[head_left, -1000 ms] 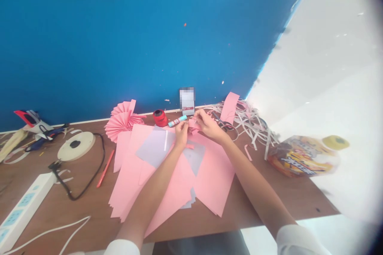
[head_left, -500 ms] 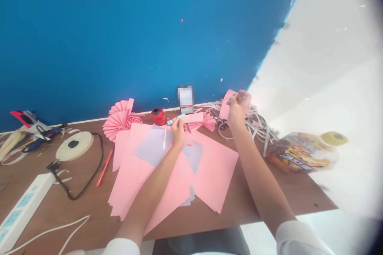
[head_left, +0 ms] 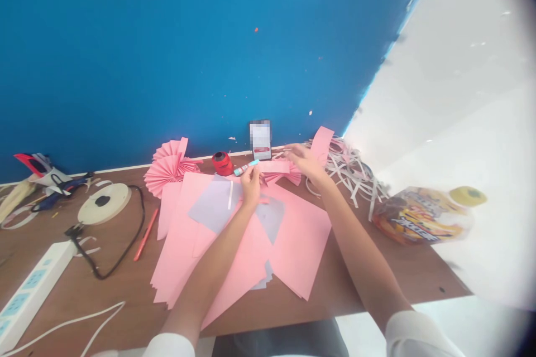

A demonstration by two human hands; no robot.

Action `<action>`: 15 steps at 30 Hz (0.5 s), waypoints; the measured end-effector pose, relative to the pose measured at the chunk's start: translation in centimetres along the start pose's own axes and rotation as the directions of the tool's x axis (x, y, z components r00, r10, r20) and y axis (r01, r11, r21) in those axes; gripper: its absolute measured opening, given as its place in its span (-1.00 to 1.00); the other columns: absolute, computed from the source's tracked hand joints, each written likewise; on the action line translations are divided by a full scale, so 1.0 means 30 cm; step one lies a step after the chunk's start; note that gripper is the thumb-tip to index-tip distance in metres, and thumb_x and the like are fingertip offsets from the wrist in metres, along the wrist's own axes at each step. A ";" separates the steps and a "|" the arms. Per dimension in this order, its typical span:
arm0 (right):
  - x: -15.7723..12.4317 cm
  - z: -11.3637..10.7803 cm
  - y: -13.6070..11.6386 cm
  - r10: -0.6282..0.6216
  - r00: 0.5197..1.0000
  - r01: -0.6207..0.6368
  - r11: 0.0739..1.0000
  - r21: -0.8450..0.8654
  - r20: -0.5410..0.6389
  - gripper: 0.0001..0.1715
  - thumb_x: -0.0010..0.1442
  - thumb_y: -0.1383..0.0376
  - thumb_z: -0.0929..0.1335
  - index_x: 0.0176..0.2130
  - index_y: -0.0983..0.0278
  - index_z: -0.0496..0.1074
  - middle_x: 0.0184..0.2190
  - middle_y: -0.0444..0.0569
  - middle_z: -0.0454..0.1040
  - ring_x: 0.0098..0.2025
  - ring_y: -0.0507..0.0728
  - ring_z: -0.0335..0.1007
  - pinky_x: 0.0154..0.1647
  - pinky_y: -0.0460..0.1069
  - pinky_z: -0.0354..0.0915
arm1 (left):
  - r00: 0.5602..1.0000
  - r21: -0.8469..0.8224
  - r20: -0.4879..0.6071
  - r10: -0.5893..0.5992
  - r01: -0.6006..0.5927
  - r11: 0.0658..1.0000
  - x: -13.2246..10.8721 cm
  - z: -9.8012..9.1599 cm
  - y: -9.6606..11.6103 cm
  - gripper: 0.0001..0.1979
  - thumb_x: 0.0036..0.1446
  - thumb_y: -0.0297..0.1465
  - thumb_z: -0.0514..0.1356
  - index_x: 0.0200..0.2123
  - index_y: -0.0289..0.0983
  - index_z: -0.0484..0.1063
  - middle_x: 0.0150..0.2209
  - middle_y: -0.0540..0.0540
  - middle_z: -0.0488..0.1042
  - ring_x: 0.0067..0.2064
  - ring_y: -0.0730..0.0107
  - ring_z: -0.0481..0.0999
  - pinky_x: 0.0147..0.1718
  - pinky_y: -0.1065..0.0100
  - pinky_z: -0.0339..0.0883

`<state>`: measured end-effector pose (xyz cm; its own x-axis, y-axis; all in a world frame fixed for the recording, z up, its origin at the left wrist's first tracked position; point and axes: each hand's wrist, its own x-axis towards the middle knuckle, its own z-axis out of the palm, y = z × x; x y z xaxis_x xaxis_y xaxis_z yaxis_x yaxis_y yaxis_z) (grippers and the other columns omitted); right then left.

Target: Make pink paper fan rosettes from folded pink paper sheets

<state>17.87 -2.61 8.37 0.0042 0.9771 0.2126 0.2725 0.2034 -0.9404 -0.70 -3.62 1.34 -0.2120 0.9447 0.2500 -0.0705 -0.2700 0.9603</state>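
Observation:
My left hand (head_left: 250, 184) pinches one end of a folded pink paper strip (head_left: 274, 168) above a spread of pink paper sheets (head_left: 234, 245). At the strip's far end is my right hand (head_left: 305, 160), fingers apart and blurred; I cannot tell whether it grips the strip. Part of the strip fans out in pleats (head_left: 288, 178) just under the right hand. A blue glue stick (head_left: 247, 167) lies right behind my left hand.
Finished pink paper fans (head_left: 170, 168) lie at the back by the blue wall, beside a red tape roll (head_left: 221, 163) and a small card (head_left: 260, 139). White paper strips and scissors (head_left: 352, 170), a snack bag (head_left: 421, 216), a tape reel (head_left: 104, 203), a red pen (head_left: 146, 235), and a power strip (head_left: 29, 293) are on the table.
My right hand swung out to the back right near the upright pink piece, then came back to the far end of the folded strip. My left hand stayed put.

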 end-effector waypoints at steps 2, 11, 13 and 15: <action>-0.011 0.029 0.003 -0.005 0.993 0.014 0.997 -0.075 0.122 -0.67 0.04 0.22 0.41 -0.14 0.22 0.46 -0.16 -0.01 0.51 -0.18 0.14 0.41 -0.17 0.01 0.33 | 1.000 0.009 -0.017 0.013 -0.013 1.000 0.000 0.000 0.001 -0.62 0.18 -0.09 0.16 -0.51 -0.27 0.38 -0.56 0.00 0.36 -0.55 0.53 0.26 -0.52 0.44 0.16; -0.022 0.036 0.017 0.017 0.982 0.009 0.990 -0.143 0.185 -0.82 -0.01 0.33 0.35 -0.30 0.25 0.45 -0.48 -0.15 0.43 -0.47 0.04 0.30 -0.51 -0.11 0.19 | 0.979 -0.148 0.162 -0.126 0.151 0.977 -0.006 0.013 0.017 -0.62 0.12 -0.04 0.19 -0.29 -0.26 0.39 -0.57 0.01 0.40 -0.58 0.48 0.35 -0.52 0.41 0.21; -0.021 0.031 0.018 0.014 0.974 0.015 0.992 -0.127 0.226 -0.80 -0.02 0.33 0.35 -0.29 0.26 0.45 -0.48 -0.16 0.43 -0.50 0.02 0.28 -0.54 -0.13 0.16 | 0.963 -0.139 0.241 -0.124 0.161 0.977 -0.009 0.014 0.016 -0.64 0.07 -0.08 0.26 -0.32 -0.28 0.40 -0.60 0.01 0.40 -0.56 0.47 0.37 -0.49 0.40 0.24; -0.021 0.028 0.023 0.030 0.956 0.002 0.994 -0.110 0.292 -0.76 -0.01 0.33 0.36 -0.25 0.25 0.45 -0.50 -0.17 0.44 -0.55 0.00 0.25 -0.61 -0.13 0.13 | 0.951 -0.120 0.289 -0.106 0.146 0.982 -0.011 0.013 0.013 -0.68 0.03 -0.15 0.30 -0.38 -0.30 0.40 -0.59 -0.01 0.42 -0.54 0.46 0.39 -0.46 0.39 0.26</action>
<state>17.24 -3.04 7.36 -0.2683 0.9584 0.0975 0.3762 0.1974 -0.9052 -0.28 -3.97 1.69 0.0873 0.9812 0.1719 -0.2174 -0.1496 0.9646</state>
